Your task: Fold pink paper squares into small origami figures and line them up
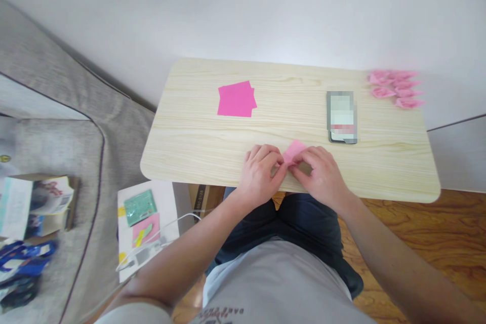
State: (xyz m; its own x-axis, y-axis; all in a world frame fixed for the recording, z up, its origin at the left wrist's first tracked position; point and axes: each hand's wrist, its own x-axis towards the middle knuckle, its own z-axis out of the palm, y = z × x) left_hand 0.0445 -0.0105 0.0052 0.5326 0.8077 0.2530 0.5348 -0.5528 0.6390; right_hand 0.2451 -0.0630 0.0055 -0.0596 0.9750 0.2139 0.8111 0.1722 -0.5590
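Near the front edge of the table, a small piece of pink paper is pinched between both hands. My left hand grips its left lower side with thumb and forefinger, and the other fingers are curled. My right hand pinches the right lower side, its fingertips covering part of the paper. Whether the paper has folds is too small to tell. Farther back on the left lie several overlapping bright pink paper sheets. At the far right corner, several pink paper flowers with pointed ends sit close together.
A phone with a blurred-out screen lies right of centre on the pale wooden table. Below left, a white stand bears a green packet, pink paper and a charger with cables. A grey sofa adjoins the table's left side.
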